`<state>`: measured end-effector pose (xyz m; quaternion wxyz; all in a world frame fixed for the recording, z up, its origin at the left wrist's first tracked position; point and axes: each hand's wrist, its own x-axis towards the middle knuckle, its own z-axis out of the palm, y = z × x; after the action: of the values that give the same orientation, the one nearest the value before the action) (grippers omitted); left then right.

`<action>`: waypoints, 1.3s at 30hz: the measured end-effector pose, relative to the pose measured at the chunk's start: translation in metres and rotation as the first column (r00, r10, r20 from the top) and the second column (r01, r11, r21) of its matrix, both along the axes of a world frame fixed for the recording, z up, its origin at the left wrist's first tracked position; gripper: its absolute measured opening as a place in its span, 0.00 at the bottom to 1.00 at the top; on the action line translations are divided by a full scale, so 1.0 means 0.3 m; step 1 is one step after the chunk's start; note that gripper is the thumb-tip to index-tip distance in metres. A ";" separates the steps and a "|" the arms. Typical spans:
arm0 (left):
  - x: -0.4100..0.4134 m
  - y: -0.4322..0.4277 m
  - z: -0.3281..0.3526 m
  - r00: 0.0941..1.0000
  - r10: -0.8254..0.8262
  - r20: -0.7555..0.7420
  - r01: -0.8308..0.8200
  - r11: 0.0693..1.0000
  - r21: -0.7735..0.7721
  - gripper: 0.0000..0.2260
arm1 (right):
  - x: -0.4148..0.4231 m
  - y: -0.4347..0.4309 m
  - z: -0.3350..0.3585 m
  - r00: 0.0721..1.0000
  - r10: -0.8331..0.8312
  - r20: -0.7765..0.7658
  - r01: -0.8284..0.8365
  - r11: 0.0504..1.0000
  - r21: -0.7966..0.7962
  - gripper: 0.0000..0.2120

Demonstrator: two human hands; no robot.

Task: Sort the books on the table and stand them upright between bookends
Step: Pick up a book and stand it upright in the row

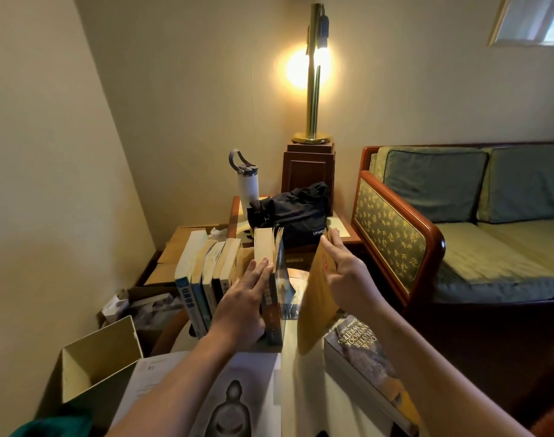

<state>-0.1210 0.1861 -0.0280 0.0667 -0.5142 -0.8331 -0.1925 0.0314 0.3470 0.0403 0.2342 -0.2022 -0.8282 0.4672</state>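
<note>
Several books (203, 272) stand upright in a row on the white table (290, 339), spines toward me. My left hand (247, 298) lies flat, fingers together, against the left side of a thick dark-covered book (274, 279) at the row's right end. My right hand (343, 272) holds a thin yellow-orange book (316, 298) upright, just right of that book, with a gap between them. A fat paperback (364, 364) lies flat at the right. A large white book with a dark statue picture (234, 402) lies flat under my left forearm. No bookend is clearly visible.
A black bag (296, 212) and a white bottle (248, 184) stand behind the books. A brass lamp (313, 89) glows on a wooden stand. Open cardboard boxes (102, 351) sit at the left. A wooden-armed sofa (458, 222) is at the right.
</note>
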 end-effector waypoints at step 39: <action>-0.046 0.092 -0.137 0.987 0.093 -0.131 -0.022 0.884 0.466 0.29 | -0.403 0.033 -0.228 0.981 0.115 -0.154 -0.177 0.852 -0.492 0.28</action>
<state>-0.1348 0.2139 -0.0692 0.2556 -0.4714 -0.7705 -0.3446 -0.0893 0.3571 -0.0282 0.1861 -0.1647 -0.6750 0.6947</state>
